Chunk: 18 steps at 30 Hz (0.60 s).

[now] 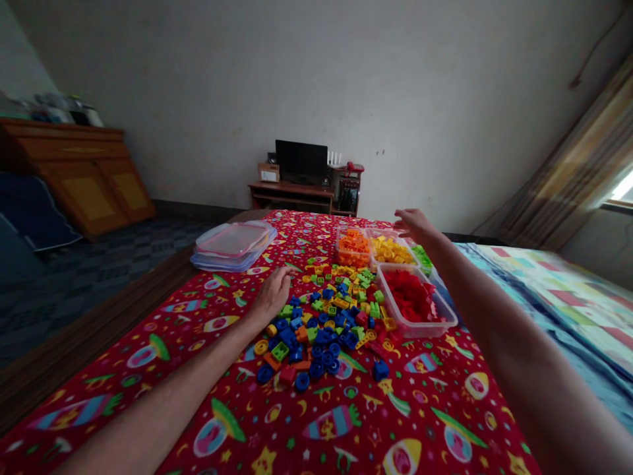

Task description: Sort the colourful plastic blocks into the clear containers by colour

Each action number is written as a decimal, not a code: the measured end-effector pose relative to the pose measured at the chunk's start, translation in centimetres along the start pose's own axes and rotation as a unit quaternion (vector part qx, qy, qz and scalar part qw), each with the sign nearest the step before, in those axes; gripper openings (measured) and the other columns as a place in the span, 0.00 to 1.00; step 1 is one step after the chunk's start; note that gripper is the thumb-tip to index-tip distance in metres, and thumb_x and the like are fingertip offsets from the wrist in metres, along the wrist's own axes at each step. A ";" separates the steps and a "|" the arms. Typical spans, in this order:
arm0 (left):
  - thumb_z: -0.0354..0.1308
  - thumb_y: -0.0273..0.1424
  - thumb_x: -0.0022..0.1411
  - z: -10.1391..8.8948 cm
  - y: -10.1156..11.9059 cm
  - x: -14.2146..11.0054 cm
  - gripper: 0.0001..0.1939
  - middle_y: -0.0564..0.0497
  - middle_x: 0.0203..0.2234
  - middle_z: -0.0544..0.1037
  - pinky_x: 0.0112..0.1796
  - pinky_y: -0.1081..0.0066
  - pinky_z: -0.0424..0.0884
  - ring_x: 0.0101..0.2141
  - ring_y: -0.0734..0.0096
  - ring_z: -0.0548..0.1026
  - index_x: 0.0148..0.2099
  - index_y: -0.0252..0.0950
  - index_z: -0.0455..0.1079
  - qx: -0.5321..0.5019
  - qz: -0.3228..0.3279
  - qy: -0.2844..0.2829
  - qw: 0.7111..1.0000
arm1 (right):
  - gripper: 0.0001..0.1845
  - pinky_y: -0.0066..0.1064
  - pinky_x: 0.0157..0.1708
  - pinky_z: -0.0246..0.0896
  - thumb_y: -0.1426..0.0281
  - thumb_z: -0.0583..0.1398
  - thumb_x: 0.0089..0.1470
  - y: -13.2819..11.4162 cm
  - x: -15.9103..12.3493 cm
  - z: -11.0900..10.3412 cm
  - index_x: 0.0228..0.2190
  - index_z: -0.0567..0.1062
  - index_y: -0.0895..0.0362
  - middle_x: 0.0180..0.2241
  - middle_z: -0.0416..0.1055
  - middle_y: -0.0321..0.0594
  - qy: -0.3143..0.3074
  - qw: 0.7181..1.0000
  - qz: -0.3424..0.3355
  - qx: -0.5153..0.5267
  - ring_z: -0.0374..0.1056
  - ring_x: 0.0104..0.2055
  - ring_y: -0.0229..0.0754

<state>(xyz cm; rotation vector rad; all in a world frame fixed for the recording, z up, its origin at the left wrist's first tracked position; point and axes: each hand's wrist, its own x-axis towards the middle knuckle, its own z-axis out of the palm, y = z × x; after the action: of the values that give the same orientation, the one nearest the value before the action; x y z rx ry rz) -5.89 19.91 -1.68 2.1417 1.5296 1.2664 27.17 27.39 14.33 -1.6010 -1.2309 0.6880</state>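
Note:
A heap of small plastic toy blocks (329, 323) in blue, yellow, green, orange and red lies on a red patterned cloth (346, 422). My left hand (273, 292) rests palm down on the cloth at the heap's left edge, fingers loosely together. My right hand (413, 223) is stretched far out over the clear tubs, above the yellow blocks tub (390, 251) and green blocks tub (423, 258), fingers extended. Whether it carries a block I cannot make out. An orange blocks tub (353, 248) and a red blocks tub (413, 300) stand beside them.
Stacked clear lids (233, 245) lie at the cloth's far left. A low desk with a dark monitor (301, 161) stands against the back wall. A wooden cabinet (84, 175) is at the left, a curtain and window at the right, a pale patterned blanket (558, 290) beside the cloth.

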 end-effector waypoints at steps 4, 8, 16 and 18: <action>0.40 0.33 0.62 0.2 -0.1 -0.1 0.20 0.42 0.46 0.76 0.51 0.58 0.68 0.48 0.61 0.73 0.49 0.34 0.67 0.013 -0.011 0.001 1.000 | 0.05 0.30 0.32 0.69 0.75 0.57 0.56 0.6 -3.2 0.5 0.29 0.70 0.62 0.22 0.70 0.38 -0.074 0.995 -0.030 0.063 0.70 0.23 0.34; 0.37 0.37 0.64 0.6 0.0 0.5 0.26 0.38 0.57 0.68 0.57 0.56 0.61 0.57 0.58 0.66 0.59 0.30 0.60 0.029 -0.037 -0.039 0.998 | 0.05 0.28 0.30 0.70 0.75 0.57 0.55 1.3 -7.7 1.8 0.28 0.73 0.62 0.22 0.73 0.39 -0.166 0.981 -0.070 0.076 0.72 0.24 0.35; 0.36 0.44 0.64 4.2 0.4 7.5 0.33 0.36 0.61 0.63 0.59 0.60 0.56 0.61 0.55 0.59 0.62 0.28 0.58 0.051 -0.047 -0.160 0.985 | 0.14 0.29 0.33 0.69 0.72 0.53 0.53 3.6 -11.0 3.9 0.35 0.78 0.62 0.27 0.77 0.42 -0.134 0.971 -0.198 -0.022 0.75 0.31 0.39; 0.37 0.44 0.65 4.9 1.1 8.5 0.30 0.39 0.57 0.69 0.57 0.61 0.60 0.59 0.57 0.64 0.59 0.31 0.64 0.043 -0.010 -0.189 0.981 | 0.14 0.29 0.33 0.68 0.73 0.53 0.53 3.9 -10.7 3.6 0.35 0.78 0.61 0.27 0.77 0.41 -0.102 0.969 -0.215 -0.060 0.75 0.31 0.39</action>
<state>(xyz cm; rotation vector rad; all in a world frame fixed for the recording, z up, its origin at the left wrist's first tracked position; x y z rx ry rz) -0.81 28.06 0.42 2.2494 1.4587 0.7383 22.12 18.54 8.14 -1.3137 -1.7339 0.5145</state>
